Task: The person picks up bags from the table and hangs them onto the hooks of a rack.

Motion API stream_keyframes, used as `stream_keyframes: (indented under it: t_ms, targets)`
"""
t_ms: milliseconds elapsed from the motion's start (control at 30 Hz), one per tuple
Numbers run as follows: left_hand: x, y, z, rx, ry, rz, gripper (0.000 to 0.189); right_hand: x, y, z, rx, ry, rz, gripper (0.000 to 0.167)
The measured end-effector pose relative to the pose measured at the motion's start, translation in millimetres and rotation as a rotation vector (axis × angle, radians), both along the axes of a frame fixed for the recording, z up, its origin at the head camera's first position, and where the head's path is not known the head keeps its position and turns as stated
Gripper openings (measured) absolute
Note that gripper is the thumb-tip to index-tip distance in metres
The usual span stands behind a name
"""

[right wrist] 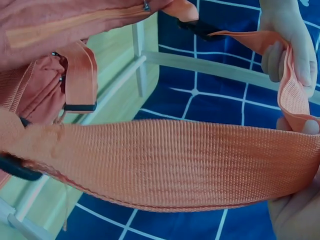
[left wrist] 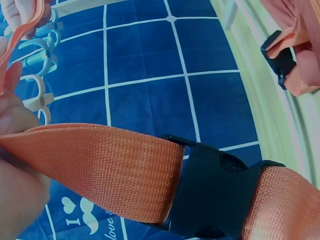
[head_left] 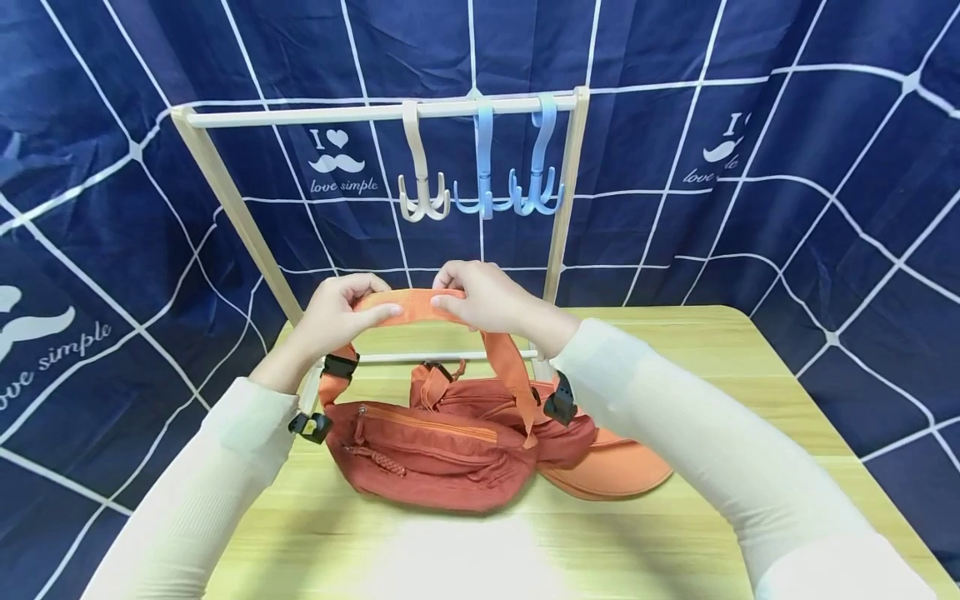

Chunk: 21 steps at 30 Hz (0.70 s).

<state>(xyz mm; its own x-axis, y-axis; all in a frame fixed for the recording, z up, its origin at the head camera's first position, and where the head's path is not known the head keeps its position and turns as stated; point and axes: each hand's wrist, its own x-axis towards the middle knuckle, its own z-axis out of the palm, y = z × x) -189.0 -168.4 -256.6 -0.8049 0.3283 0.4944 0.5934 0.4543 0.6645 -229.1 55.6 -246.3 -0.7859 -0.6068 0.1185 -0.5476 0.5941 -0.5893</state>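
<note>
An orange webbing strap [head_left: 411,306] is stretched between both hands above the table. My left hand [head_left: 337,312] pinches its left part between thumb and fingers, and my right hand [head_left: 487,296] pinches it a short way to the right. The strap belongs to a rust-red waist bag [head_left: 431,458], which rests on the table below with its zipped front facing me. A black buckle [left wrist: 215,187] joins the strap below the left hand. In the right wrist view the strap [right wrist: 165,162] runs broad and flat from the bag to the right hand.
Behind the hands stands a rack with a white top bar [head_left: 300,115]. On it hang a beige hook [head_left: 422,179] and two blue hooks [head_left: 537,167]. A second rust-red bag [head_left: 480,396] and an orange cap [head_left: 615,471] lie behind and right of the front bag.
</note>
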Motion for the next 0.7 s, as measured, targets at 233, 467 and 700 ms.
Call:
stream_keyframes:
  t_ms: [233, 467, 700]
  targets:
    - [-5.8, 0.2, 9.0, 0.016, -0.051, 0.022, 0.008, -3.0, -0.5, 3.9, -0.055, 0.024, -0.062, 0.013]
    - [-24.8, -7.6, 9.5, 0.027, -0.094, 0.000, 0.010, -4.5, -5.4, 6.1, -0.134, -0.005, -0.158, 0.015]
    - [-47.6, -20.2, 12.1, -0.003, -0.101, 0.008, 0.014, -4.8, -11.3, 10.1, -0.223, -0.005, -0.225, 0.014]
